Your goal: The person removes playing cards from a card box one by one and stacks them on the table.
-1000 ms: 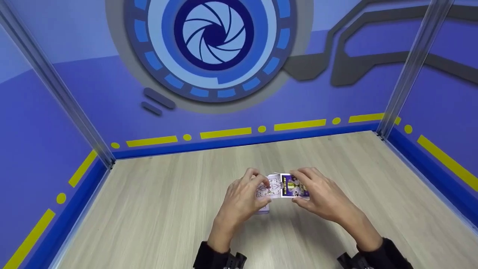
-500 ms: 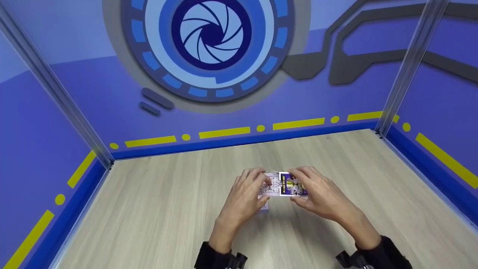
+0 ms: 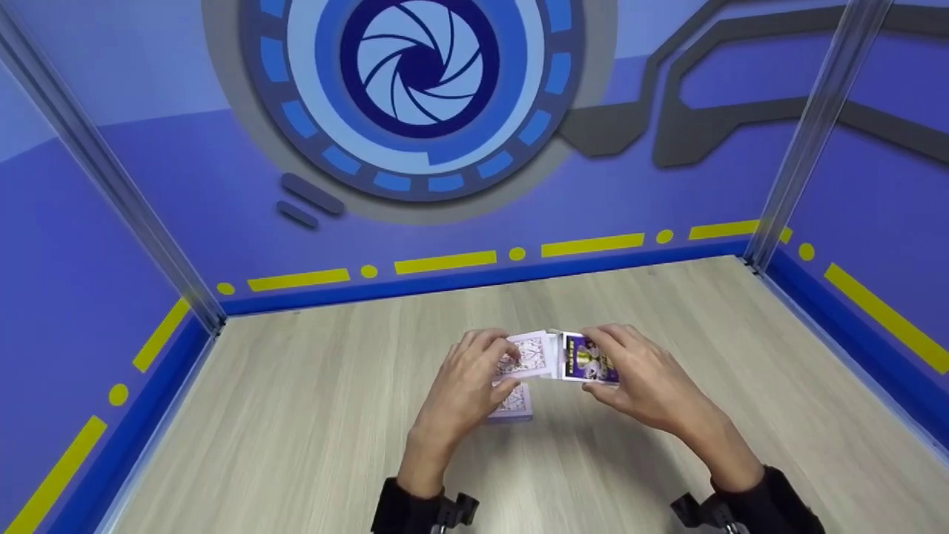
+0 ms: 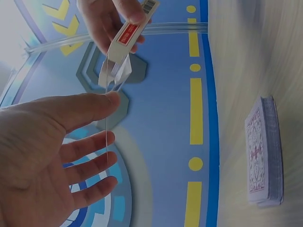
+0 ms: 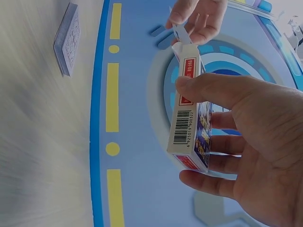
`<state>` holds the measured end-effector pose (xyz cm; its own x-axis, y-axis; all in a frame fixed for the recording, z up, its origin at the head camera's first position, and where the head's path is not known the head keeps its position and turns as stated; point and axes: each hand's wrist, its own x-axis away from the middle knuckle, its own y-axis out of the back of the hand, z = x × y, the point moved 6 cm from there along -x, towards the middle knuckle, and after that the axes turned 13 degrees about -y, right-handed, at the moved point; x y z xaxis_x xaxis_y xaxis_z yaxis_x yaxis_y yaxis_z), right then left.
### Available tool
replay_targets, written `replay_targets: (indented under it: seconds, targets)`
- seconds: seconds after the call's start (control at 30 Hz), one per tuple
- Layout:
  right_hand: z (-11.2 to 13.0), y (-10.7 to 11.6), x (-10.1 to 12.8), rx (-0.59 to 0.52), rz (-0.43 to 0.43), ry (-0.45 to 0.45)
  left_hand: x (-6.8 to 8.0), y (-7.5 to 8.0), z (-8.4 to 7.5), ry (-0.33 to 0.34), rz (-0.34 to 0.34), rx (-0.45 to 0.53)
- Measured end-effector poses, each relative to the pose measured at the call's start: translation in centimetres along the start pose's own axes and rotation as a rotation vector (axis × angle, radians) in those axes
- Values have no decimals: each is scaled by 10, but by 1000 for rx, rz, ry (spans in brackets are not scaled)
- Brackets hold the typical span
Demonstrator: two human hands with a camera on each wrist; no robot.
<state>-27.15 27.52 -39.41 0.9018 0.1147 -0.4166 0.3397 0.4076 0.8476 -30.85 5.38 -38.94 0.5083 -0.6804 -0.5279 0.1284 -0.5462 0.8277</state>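
Note:
My left hand [image 3: 463, 386] pinches a thin playing card [image 3: 528, 353] with a pink-and-white patterned back, thumb on the near edge and fingers on the far one. In the left wrist view that card shows edge-on as a fine line. Right beside it, my right hand [image 3: 645, 374] grips a white-edged purple card box [image 3: 582, 361] above the table, between thumb and fingers. The box's flap end [image 4: 113, 74] is open and faces the card. On the table below lies a stack of playing cards [image 3: 514, 402], partly hidden by my left hand in the head view.
A light wood-grain table [image 3: 334, 415] spreads around the hands. Blue printed panels [image 3: 474, 185] with yellow marks stand along its back and sides, and clear corner posts [image 3: 808, 133] rise where they meet.
My left hand has shifted left with the card, widening the gap to my right hand. The box has moved slightly right and tilted. More of the stack below now shows.

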Motion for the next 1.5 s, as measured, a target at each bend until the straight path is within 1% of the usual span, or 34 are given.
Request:
replay_targets:
  seconds: [0.23, 0.3, 0.4, 0.57, 0.67, 0.9, 1.03, 1.13, 1.23, 1.37, 1.5]
  targets:
    - [-5, 8, 0, 4, -19, -23, 7, 8, 13, 54, -18, 32]
    - [-7, 10, 0, 1, -26, -33, 8, 8, 17, 69, -20, 36]
    - [-9, 12, 0, -4, -28, -49, 11, 5, 23, 101, -5, 56]
    - [-10, 12, 0, -8, -28, -54, 16, -6, 33, 171, 52, 88]
    - [-10, 12, 0, -12, -28, -53, 18, -15, 36, 193, 89, 100]
    - [-10, 12, 0, -4, -25, -54, 18, -32, 36, 181, 152, 88]
    - [-9, 12, 0, -5, -18, -58, 20, -40, 37, 198, 182, 79]
    - [-9, 12, 0, -6, -15, -59, 20, -47, 38, 196, 204, 74]
    - [-8, 12, 0, -3, -21, -50, 22, -54, 40, 198, 216, 75]
    - [-7, 12, 0, 3, -28, -34, 25, -61, 44, 226, 225, 89]
    - [-7, 12, 0, 5, -21, -36, 28, -67, 46, 243, 237, 100]
